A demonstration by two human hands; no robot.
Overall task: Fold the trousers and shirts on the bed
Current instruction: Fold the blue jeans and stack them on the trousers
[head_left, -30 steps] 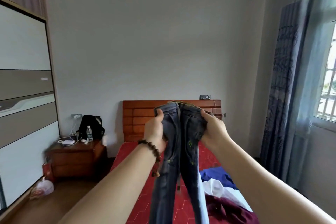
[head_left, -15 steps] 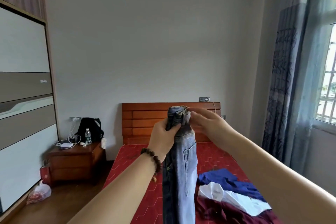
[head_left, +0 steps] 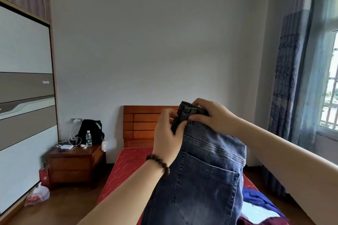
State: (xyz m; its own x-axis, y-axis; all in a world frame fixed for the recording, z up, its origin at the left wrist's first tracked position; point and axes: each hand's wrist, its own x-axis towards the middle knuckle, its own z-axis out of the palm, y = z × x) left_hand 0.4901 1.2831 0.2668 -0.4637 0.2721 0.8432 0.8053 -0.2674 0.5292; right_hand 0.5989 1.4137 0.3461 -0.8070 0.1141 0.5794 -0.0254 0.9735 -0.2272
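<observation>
Above the red bed [head_left: 128, 170], your left hand [head_left: 167, 137] and right hand [head_left: 214, 117] both pinch the bunched waistband of the jeans [head_left: 204, 179], which hang down between your arms.

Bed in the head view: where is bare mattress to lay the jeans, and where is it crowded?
Free: red mattress between headboard and jeans, toward the nightstand side. Crowded: lower right, blue and white clothes.

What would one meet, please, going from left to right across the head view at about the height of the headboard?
Wardrobe → nightstand → headboard → left hand → jeans → right hand → curtain → window.
</observation>
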